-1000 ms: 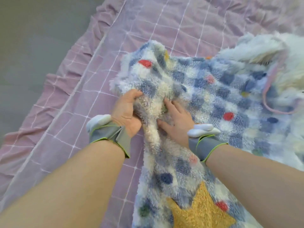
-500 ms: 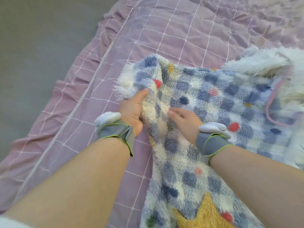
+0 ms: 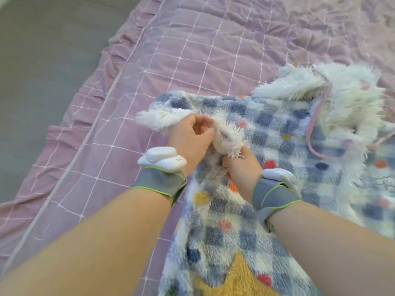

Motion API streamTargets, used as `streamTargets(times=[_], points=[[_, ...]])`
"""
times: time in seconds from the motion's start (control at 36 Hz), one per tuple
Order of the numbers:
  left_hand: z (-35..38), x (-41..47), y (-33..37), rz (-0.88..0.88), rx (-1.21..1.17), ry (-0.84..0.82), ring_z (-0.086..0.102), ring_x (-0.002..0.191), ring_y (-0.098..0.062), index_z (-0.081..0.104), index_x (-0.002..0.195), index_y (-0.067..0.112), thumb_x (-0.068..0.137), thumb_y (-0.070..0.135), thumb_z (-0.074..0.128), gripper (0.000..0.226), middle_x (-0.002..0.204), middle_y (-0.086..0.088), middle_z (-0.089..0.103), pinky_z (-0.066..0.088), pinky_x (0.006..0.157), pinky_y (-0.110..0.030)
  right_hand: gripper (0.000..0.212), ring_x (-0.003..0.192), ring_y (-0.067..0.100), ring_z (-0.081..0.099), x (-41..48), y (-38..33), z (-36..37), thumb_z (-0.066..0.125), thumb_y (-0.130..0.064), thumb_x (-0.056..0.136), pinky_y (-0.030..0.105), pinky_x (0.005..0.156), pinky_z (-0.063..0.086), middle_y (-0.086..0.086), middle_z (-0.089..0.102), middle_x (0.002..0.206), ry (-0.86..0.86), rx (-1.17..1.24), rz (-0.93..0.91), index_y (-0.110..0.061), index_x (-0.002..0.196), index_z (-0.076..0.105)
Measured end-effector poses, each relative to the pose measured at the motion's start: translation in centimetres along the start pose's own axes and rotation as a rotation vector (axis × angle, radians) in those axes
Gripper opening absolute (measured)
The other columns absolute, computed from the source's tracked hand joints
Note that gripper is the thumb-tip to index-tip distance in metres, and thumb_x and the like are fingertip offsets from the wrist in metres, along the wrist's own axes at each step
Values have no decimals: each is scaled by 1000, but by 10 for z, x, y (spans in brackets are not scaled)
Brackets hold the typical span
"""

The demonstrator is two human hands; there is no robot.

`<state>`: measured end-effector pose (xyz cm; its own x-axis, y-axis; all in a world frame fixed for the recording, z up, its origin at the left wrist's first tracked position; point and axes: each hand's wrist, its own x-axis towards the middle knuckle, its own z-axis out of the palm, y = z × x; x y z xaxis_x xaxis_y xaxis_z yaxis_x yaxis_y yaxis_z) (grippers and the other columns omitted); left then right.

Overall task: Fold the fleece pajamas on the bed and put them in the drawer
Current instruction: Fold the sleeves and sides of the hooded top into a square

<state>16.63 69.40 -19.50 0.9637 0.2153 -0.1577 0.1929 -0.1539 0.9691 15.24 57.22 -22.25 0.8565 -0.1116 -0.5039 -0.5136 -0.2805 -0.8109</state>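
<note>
The fleece pajamas (image 3: 273,129) lie on the bed, blue-and-white checked with coloured dots and a yellow star near the bottom edge. A white fluffy lining shows at the upper right, with a pink drawstring across it. My left hand (image 3: 190,135) grips a white fluffy fold at the garment's left edge, fingers curled round it. My right hand (image 3: 241,165) pinches the same bunched fleece just below and to the right. Both wrists wear grey bands with white devices.
The pink checked bedspread (image 3: 192,50) covers the bed, its ruffled edge (image 3: 89,99) running diagonally at the left. Beyond that edge is grey floor (image 3: 42,50). No drawer is in view.
Both hands have closed on the fleece; the left edge is turned over, showing its white lining. The view has shifted, so the garment sits lower and further right.
</note>
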Motion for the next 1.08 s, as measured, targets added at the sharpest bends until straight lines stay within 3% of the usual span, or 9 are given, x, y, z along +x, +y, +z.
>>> streamTargets(times=[0.19,0.25,0.36,0.53,0.61,0.72,0.78,0.94,1.08], points=[[19,-24,-33,-121,255,83,59,83,-18,55,87,22,85,3,58,19,80,5,59,41,74,-19,20,83,27,53,-23,69,-75,59,-7,85,37,87,49,15,53,91,18,-189,544,-10,74,43],[22,-28,-45,-199,377,-26,60,100,-25,61,101,14,84,2,57,21,95,-3,60,41,84,-26,24,91,25,55,-27,75,-78,72,-13,77,35,81,46,12,55,98,19,-255,468,-13,85,50],[37,-28,-54,-191,626,-259,45,125,-25,42,138,19,88,14,58,53,141,-10,37,31,101,-25,93,126,31,46,-10,67,-85,82,-37,62,40,101,41,11,48,135,110,-445,196,-16,139,35],[58,-19,-61,-220,871,-409,25,140,-36,5,148,38,83,40,66,89,156,-8,-5,32,110,-43,106,140,32,27,27,40,-80,73,-44,76,44,111,28,12,24,153,161,-473,158,-16,150,3],[59,-18,-66,-276,905,-416,42,126,-38,3,148,37,87,22,63,87,150,-16,12,38,99,-39,87,135,38,34,42,38,-83,69,-40,81,48,110,31,16,34,149,188,-418,337,-8,145,20],[44,-15,-68,-36,668,-45,45,115,-32,35,141,17,78,-14,43,70,129,-17,45,32,93,-28,7,98,32,62,55,30,-82,58,-13,85,35,80,51,14,62,106,217,-286,81,-13,92,56],[32,-14,-75,-32,601,94,46,116,-32,41,137,13,77,-15,41,67,129,-17,47,31,95,-28,19,91,26,60,57,18,-78,59,-14,84,33,80,49,10,62,101,187,-276,30,-13,103,57],[4,-9,-106,-360,783,-10,50,117,-37,47,134,15,86,9,50,48,129,-16,52,38,99,-38,63,113,36,54,67,29,-82,61,-14,79,49,99,45,18,51,123,141,-285,348,-6,136,35],[-8,15,-108,-299,1117,-184,19,139,-35,23,146,29,88,17,49,64,155,-5,14,28,111,-49,54,122,29,47,68,5,-90,59,-30,82,40,100,40,6,48,134,556,-469,-73,-18,133,43]])
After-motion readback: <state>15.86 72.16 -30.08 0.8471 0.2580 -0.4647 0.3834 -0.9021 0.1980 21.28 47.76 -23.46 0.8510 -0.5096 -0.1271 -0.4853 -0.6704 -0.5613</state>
